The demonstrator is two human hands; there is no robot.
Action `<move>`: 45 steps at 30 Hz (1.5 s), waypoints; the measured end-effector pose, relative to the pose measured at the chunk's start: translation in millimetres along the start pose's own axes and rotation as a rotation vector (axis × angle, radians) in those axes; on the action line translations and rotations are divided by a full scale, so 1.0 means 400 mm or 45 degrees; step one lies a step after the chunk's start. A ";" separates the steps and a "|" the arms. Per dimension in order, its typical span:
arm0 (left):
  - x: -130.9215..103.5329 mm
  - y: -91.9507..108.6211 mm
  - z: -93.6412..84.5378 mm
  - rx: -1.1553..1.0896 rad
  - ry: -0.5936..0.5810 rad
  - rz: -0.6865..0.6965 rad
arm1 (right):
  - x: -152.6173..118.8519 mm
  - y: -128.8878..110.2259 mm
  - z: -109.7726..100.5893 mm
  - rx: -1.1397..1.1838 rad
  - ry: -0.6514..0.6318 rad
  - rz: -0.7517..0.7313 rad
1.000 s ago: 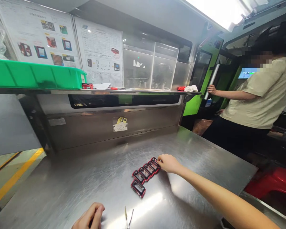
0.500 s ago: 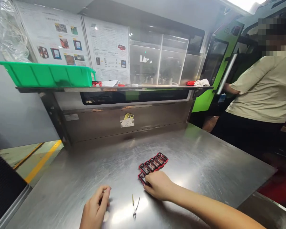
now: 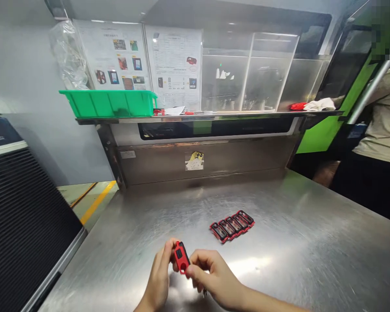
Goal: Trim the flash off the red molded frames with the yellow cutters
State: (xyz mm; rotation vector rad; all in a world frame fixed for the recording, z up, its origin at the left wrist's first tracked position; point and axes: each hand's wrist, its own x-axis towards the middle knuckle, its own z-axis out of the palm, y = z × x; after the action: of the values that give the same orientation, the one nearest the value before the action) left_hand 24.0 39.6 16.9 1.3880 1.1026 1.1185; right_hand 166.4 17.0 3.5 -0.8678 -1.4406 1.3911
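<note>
A small red and black part [image 3: 182, 257] is held up above the metal table, between both hands. My left hand [image 3: 160, 271] pinches its upper left side, and my right hand [image 3: 214, 275] grips its lower right end. Beyond them, several similar red and black parts [image 3: 232, 226] lie side by side in a slanting row on the table. Under my right hand, the tip of a small metal tool [image 3: 204, 293] shows; the rest of it is hidden.
The metal table [image 3: 149, 216] has a raised shelf [image 3: 214, 116] behind it with a green bin [image 3: 112, 104], clear dividers and a red and white cloth. A person [image 3: 383, 117] stands at the right. A black ribbed unit [image 3: 29, 221] stands left.
My right hand has brought one part from beside the row to my left hand, which now grips it too. The view has swung left.
</note>
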 end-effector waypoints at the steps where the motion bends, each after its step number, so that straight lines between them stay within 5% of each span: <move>1: -0.011 -0.005 0.002 0.010 0.011 0.011 | -0.007 0.009 0.004 -0.008 0.001 -0.010; 16: -0.052 -0.009 0.003 0.042 -0.245 -0.102 | -0.053 0.068 0.003 -0.171 -0.096 -0.211; 29: -0.060 -0.004 0.004 -0.012 -0.293 -0.106 | -0.058 0.055 -0.003 -0.326 -0.108 -0.465; 34: -0.047 -0.045 -0.010 0.011 -0.385 0.150 | -0.058 0.054 0.005 -0.300 -0.063 -0.574; 38: -0.040 -0.084 -0.020 0.154 -0.282 0.517 | -0.061 0.045 0.007 -0.289 0.000 -0.549; 41: -0.037 -0.101 -0.024 0.294 -0.237 0.795 | -0.064 0.034 0.003 -0.240 0.010 -0.430; 45: -0.036 -0.112 -0.030 0.478 -0.248 0.928 | -0.065 0.021 -0.003 -0.048 -0.032 -0.125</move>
State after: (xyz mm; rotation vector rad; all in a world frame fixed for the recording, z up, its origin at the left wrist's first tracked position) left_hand 7.3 31.2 -27.9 2.2543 0.6875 1.2684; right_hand 175.1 -5.9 -8.7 -0.7957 -1.5127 1.3093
